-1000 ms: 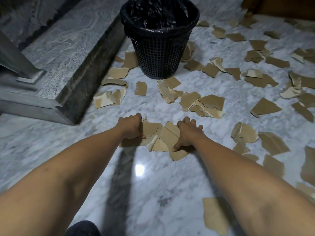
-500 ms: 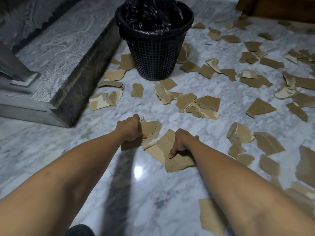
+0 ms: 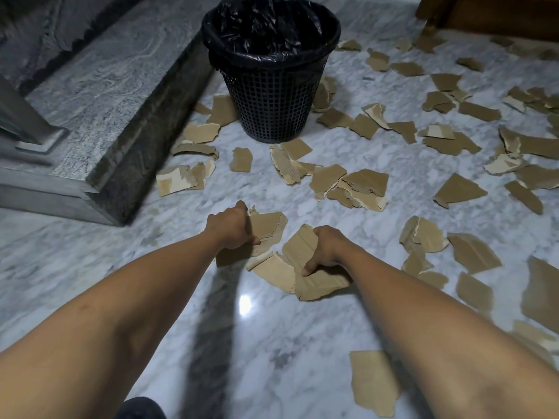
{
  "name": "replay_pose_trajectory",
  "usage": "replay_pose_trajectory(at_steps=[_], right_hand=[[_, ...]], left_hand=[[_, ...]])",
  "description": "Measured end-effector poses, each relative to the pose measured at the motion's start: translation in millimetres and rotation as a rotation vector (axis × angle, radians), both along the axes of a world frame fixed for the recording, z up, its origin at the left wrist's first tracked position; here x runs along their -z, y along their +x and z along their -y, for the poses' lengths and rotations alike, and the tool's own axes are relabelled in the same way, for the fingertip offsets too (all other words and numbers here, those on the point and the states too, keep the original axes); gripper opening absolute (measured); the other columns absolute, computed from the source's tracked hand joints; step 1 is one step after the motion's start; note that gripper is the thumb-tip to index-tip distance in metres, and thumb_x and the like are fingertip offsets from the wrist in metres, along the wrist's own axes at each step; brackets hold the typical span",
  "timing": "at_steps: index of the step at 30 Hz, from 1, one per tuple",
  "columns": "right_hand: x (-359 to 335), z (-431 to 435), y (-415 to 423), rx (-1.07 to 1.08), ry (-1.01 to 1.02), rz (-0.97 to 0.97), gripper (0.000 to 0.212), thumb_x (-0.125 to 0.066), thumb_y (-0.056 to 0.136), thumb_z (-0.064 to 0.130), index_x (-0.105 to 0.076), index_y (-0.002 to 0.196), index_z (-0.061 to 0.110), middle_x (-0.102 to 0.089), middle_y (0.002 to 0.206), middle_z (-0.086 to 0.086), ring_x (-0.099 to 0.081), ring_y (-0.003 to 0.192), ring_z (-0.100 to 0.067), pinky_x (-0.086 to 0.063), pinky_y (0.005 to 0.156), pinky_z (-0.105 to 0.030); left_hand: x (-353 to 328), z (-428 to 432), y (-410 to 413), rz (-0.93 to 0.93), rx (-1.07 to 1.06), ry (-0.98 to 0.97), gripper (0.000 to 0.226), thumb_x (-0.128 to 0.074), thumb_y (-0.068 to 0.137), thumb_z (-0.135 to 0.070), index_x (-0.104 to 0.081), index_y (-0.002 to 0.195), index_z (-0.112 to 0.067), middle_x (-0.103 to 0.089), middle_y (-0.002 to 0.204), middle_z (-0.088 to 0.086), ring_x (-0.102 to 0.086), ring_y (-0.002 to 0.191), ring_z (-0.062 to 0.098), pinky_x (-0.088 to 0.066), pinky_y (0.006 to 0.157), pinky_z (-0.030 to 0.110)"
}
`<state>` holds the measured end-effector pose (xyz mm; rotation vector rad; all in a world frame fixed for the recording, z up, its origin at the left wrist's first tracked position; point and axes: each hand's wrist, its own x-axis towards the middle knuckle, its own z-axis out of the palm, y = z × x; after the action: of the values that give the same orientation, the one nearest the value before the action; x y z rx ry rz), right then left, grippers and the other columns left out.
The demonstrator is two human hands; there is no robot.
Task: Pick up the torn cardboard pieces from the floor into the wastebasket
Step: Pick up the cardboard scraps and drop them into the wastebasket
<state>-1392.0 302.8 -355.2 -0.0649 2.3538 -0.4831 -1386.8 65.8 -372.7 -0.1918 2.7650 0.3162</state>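
Torn brown cardboard pieces lie scattered over the white marble floor (image 3: pixel 272 343). My left hand (image 3: pixel 230 226) grips a bunch of torn pieces (image 3: pixel 267 226) at mid-frame. Beside it my right hand (image 3: pixel 325 247) grips larger cardboard pieces (image 3: pixel 305 276), thumb on top. Both bunches are just above or on the floor, close together. The black mesh wastebasket (image 3: pixel 272 104) with a black plastic liner stands upright beyond my hands, its mouth open.
A dark stone step (image 3: pixel 130 158) runs along the left, next to the basket. Several cardboard pieces lie around the basket (image 3: pixel 352 184) and across the right side (image 3: pixel 459 192). One piece (image 3: pixel 375 382) lies near my right forearm. Wooden furniture (image 3: pixel 484 13) stands at the top right.
Both hands have closed on the gathered cardboard and drawn it apart into two bunches. The view has shifted slightly closer to the basket.
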Motion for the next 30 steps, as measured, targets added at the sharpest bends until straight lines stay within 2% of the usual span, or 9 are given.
replay_pose_trajectory(at_steps=[3, 6, 10, 12, 15, 18, 23, 26, 30], right_hand=[[-1, -4, -1, 0.04, -0.014, 0.08, 0.087, -0.097, 0.05, 0.031, -0.055, 0.122, 0.007, -0.065, 0.117, -0.009, -0.061, 0.104, -0.028, -0.053, 0.091, -0.038], [-3, -7, 1, 0.066, -0.014, 0.158, 0.079, -0.096, 0.053, 0.028, -0.056, 0.118, 0.007, -0.064, 0.112, -0.009, -0.061, 0.1, -0.03, -0.053, 0.09, -0.04], [-4, -23, -9, 0.283, -0.179, 0.155, 0.074, -0.096, 0.05, 0.022, -0.062, 0.114, 0.008, -0.067, 0.104, -0.008, -0.063, 0.095, -0.029, -0.055, 0.086, -0.04], [-7, -31, -17, 0.461, -0.321, 0.052, 0.063, -0.095, 0.054, 0.014, -0.063, 0.108, 0.007, -0.069, 0.101, -0.01, -0.065, 0.091, -0.028, -0.055, 0.08, -0.035], [-18, -37, -36, 0.598, -0.412, -0.27, 0.058, -0.089, 0.063, 0.01, -0.061, 0.113, 0.008, -0.069, 0.106, -0.008, -0.064, 0.094, -0.026, -0.054, 0.083, -0.033], [-32, -23, -46, 0.404, -0.283, -0.441, 0.051, -0.08, 0.074, 0.009, -0.06, 0.121, 0.01, -0.066, 0.109, -0.008, -0.063, 0.098, -0.028, -0.055, 0.083, -0.038], [-21, 7, -33, 0.119, -0.184, -0.348, 0.039, -0.065, 0.08, 0.005, -0.059, 0.117, 0.017, -0.065, 0.107, -0.006, -0.063, 0.095, -0.028, -0.057, 0.081, -0.042], [-14, 14, -30, 0.096, -0.179, -0.344, 0.041, -0.064, 0.082, 0.015, -0.05, 0.121, 0.018, -0.062, 0.113, -0.008, -0.061, 0.102, -0.031, -0.055, 0.084, -0.044], [-10, 19, -34, 0.13, -0.084, -0.292, 0.059, -0.063, 0.085, 0.013, -0.037, 0.138, 0.014, -0.058, 0.123, -0.011, -0.058, 0.112, -0.033, -0.052, 0.083, -0.039]], left_hand=[[1, 0, 1, -0.007, -0.01, 0.001, 0.076, -0.081, 0.068, -0.058, -0.039, 0.117, -0.016, -0.065, 0.108, 0.007, -0.061, 0.097, 0.03, -0.042, 0.08, 0.04], [0, -1, 2, -0.008, -0.011, 0.003, 0.076, -0.081, 0.068, -0.057, -0.04, 0.117, -0.016, -0.065, 0.106, 0.006, -0.061, 0.096, 0.03, -0.042, 0.08, 0.04], [1, 1, 2, -0.025, -0.001, 0.004, 0.07, -0.079, 0.072, -0.053, -0.039, 0.115, -0.015, -0.064, 0.106, 0.006, -0.061, 0.094, 0.03, -0.042, 0.077, 0.039], [1, 1, 3, -0.032, -0.001, 0.002, 0.071, -0.079, 0.072, -0.054, -0.04, 0.115, -0.015, -0.064, 0.105, 0.006, -0.061, 0.095, 0.03, -0.041, 0.077, 0.039], [2, -2, 2, -0.025, -0.013, 0.019, 0.073, -0.081, 0.07, -0.055, -0.04, 0.115, -0.014, -0.063, 0.105, 0.006, -0.061, 0.098, 0.031, -0.041, 0.08, 0.04], [0, -6, -1, -0.025, -0.004, 0.027, 0.071, -0.081, 0.071, -0.054, -0.039, 0.114, -0.015, -0.064, 0.103, 0.006, -0.061, 0.094, 0.03, -0.041, 0.078, 0.039], [0, -19, -3, -0.063, 0.043, 0.008, 0.064, -0.078, 0.075, -0.05, -0.038, 0.111, -0.016, -0.061, 0.093, 0.004, -0.055, 0.079, 0.026, -0.036, 0.076, 0.04], [1, -23, -3, -0.082, 0.073, -0.005, 0.06, -0.077, 0.077, -0.047, -0.037, 0.11, -0.016, -0.063, 0.092, 0.004, -0.054, 0.075, 0.026, -0.035, 0.077, 0.041], [4, -23, -3, -0.093, 0.104, -0.011, 0.057, -0.075, 0.078, -0.044, -0.038, 0.111, -0.017, -0.063, 0.093, 0.002, -0.051, 0.073, 0.024, -0.035, 0.076, 0.04]])
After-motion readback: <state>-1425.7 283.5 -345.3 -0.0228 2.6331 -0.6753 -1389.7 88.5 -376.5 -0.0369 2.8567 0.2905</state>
